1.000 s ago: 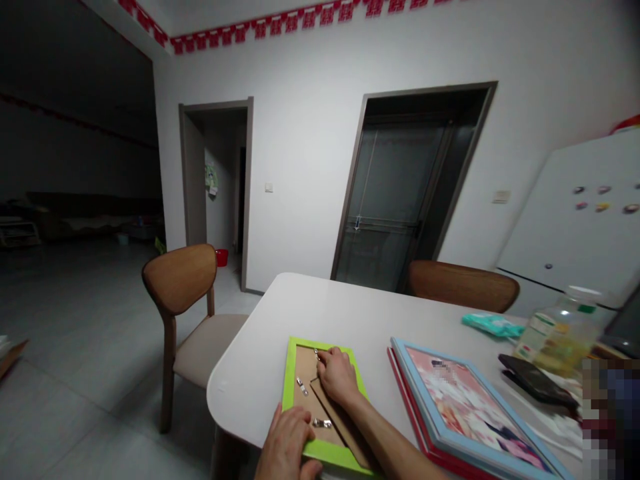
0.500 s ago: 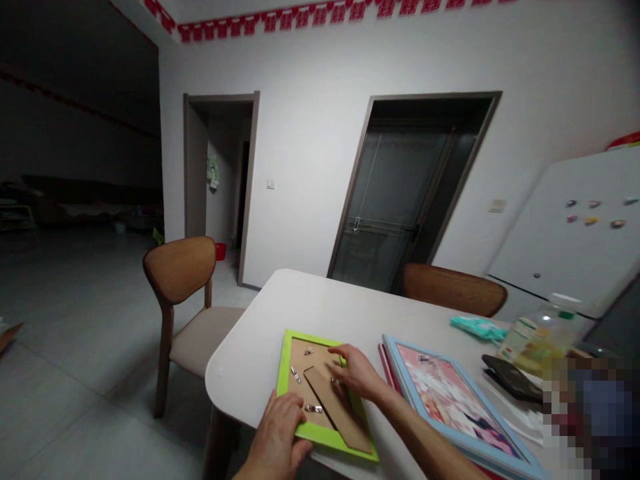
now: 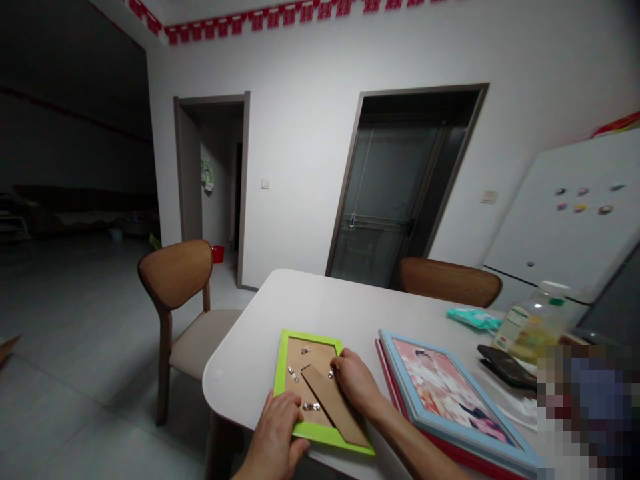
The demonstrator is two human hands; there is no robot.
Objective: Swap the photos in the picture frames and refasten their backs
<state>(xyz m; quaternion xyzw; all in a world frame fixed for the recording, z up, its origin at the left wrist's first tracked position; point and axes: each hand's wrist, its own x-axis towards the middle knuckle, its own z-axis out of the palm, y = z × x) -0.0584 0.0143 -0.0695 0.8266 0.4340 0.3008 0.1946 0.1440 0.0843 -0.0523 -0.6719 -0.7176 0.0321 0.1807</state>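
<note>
A lime-green picture frame (image 3: 281,365) lies face down near the table's front edge, its brown backing board (image 3: 313,360) and fold-out stand (image 3: 336,408) on top. Several metal turn clips are spread around the backing. My left hand (image 3: 277,430) grips the frame's near left corner, fingers on top and thumb along the near edge. At the right side, my right hand (image 3: 356,381) has its fingers curled in on the right-hand metal clip (image 3: 331,373), which they partly cover. Right of it lies a light-blue picture frame (image 3: 407,380) with a pink picture, on top of a red-edged frame (image 3: 387,373).
On the white table (image 3: 320,293) are a teal packet (image 3: 473,318), a clear bottle (image 3: 533,327) with yellowish contents and a dark flat object (image 3: 505,367). Wooden chairs stand at the left (image 3: 177,273) and the far side (image 3: 450,280). A white fridge (image 3: 565,247) is at the right.
My right hand has drawn its extended fingers in from over the backing and curled them at the right-hand clip. My left hand stays on the corner. The view has shifted slightly.
</note>
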